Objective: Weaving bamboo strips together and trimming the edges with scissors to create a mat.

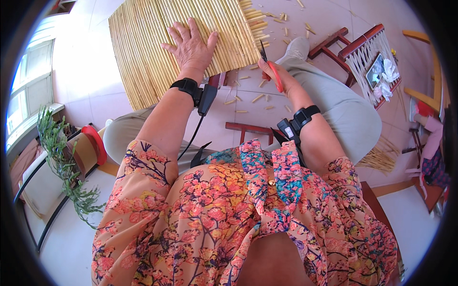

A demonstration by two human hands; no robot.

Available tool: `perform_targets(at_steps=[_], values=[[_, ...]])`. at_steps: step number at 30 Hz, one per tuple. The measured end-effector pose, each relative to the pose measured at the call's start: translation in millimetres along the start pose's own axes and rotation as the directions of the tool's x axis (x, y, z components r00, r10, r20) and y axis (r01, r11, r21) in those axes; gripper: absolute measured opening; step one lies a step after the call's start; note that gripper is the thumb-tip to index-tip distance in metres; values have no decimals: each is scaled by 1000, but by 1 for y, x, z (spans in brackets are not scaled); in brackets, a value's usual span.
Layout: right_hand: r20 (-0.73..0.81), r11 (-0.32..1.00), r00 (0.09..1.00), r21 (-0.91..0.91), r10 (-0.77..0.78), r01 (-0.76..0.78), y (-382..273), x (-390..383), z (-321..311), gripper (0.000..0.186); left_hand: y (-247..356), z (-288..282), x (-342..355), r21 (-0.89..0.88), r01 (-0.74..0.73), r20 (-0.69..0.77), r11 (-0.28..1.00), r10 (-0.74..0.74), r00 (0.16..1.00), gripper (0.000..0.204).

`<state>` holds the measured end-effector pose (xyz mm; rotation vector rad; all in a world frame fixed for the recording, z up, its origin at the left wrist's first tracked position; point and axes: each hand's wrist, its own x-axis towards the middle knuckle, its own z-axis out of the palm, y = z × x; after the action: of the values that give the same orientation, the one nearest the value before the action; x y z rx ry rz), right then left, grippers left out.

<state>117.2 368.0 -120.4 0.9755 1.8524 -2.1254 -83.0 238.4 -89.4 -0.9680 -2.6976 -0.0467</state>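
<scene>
A wide mat of straw-coloured stalks, laid side by side, lies in front of me. My left hand rests flat on it with the fingers spread. At the mat's right edge, my right hand grips scissors with red handles. Their dark blades point away from me, beside the edge. Above the blades, stalk ends jut out unevenly; along the part nearer me the edge looks straighter. Short cut pieces are scattered on the floor below.
To the right stands a wooden folding stool with a corded seat, holding a phone and crumpled tissue. A bundle of thin stalks lies by my right leg. A green plant is at the left. Another person's pink sleeve shows far right.
</scene>
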Motion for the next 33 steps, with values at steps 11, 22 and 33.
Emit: perform_targets(at_steps=[11, 22, 33], values=[[-36, 979, 992, -166, -122, 114, -4, 4, 0, 66, -1, 3, -2, -37, -27, -17, 999, 26, 1000, 76], [-152, 913, 955, -363, -255, 186, 3, 7, 4, 68, 3, -7, -5, 20, -26, 12, 999, 26, 1000, 77], [-158, 992, 983, -105, -88, 72, 4, -10, 3, 57, 4, -13, -6, -1, -40, -3, 999, 40, 999, 75]])
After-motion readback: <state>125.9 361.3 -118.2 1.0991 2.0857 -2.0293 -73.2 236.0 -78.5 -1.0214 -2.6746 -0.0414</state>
